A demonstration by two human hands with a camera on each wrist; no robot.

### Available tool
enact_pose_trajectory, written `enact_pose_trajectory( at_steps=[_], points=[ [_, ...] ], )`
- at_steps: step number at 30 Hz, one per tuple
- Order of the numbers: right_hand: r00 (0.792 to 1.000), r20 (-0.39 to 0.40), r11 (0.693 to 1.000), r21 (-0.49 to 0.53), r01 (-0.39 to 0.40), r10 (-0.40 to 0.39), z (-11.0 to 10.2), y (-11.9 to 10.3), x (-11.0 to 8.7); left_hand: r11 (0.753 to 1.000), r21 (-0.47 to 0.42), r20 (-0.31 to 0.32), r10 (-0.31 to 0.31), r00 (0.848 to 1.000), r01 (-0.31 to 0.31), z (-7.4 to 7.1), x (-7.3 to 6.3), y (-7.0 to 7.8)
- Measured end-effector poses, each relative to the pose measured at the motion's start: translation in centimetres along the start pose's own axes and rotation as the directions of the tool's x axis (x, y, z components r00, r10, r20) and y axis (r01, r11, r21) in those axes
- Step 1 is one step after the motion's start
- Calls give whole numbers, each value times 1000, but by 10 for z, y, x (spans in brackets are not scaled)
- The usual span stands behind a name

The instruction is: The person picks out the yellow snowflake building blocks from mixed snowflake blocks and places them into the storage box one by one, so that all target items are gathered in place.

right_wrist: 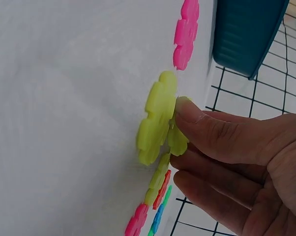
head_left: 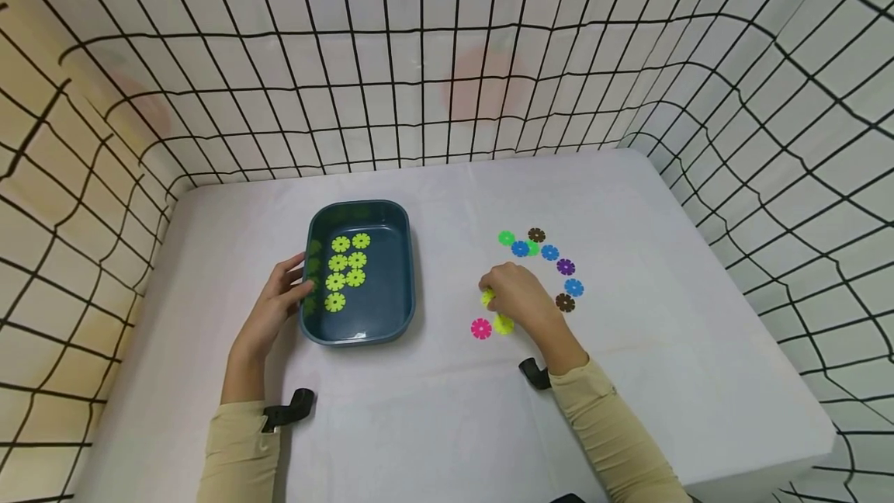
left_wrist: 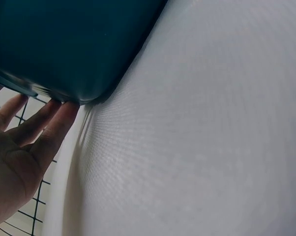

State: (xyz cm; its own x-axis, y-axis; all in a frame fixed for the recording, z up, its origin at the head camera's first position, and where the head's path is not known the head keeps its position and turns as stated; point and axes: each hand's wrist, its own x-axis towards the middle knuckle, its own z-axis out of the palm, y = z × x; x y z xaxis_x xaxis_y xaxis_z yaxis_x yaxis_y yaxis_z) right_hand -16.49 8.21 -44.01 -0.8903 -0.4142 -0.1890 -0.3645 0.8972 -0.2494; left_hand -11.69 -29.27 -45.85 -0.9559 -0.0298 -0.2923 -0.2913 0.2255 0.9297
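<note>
My left hand grips the left side of a dark teal tray, thumb at the rim and fingers against the outer wall. Its fingertips touch the tray wall in the left wrist view. Inside the tray, several yellow-green snowflake discs lie in two columns. Over the table to the right, my right hand pinches a yellow-green snowflake disc between thumb and fingers. Another yellow-green disc lies just below that hand, beside a pink disc.
Beyond the right hand, blue, brown, purple and green discs form a loose curve on the white cloth. The right wrist view also shows a red disc. Black wire grid encloses the table's back and sides.
</note>
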Motion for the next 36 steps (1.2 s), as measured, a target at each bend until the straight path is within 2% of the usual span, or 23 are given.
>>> enact_pose_trajectory(
  at_steps=[5,8,11,15,19,25,30,33,36],
  points=[
    [1000,-6,1000,6,-14,15,-1,1,1,1000,-1,0,-2,1000,2,-1,1,-2],
    [1000,-8,1000,15,-20,20,-1,2,1,1000,-2,-11,7,1000,-7,-2,9,-14],
    [1000,-15,999,28,-25,25,-3,3,0,1000,0,-19,14,1000,-14,-2,10,-19],
    [999,-12,996,81,-33,34,-7,6,-1,1000,3,-30,22,999,-22,-3,13,-23],
    [999,-2,984,168,-51,52,-10,11,1,999,-7,-40,34,999,-35,-5,21,-35],
    [997,-20,943,328,-62,73,-9,16,5,999,-16,-40,35,999,-36,-5,23,-37],
    [995,-63,905,425,-38,72,-12,14,11,999,8,-41,35,999,-34,-2,15,-26],
    [994,-61,877,477,-51,91,-15,12,14,999,14,-29,36,999,-36,-1,9,-17],
    [992,-60,856,512,-65,111,-19,9,18,998,32,-22,47,999,-46,-2,9,-18]
  ],
)
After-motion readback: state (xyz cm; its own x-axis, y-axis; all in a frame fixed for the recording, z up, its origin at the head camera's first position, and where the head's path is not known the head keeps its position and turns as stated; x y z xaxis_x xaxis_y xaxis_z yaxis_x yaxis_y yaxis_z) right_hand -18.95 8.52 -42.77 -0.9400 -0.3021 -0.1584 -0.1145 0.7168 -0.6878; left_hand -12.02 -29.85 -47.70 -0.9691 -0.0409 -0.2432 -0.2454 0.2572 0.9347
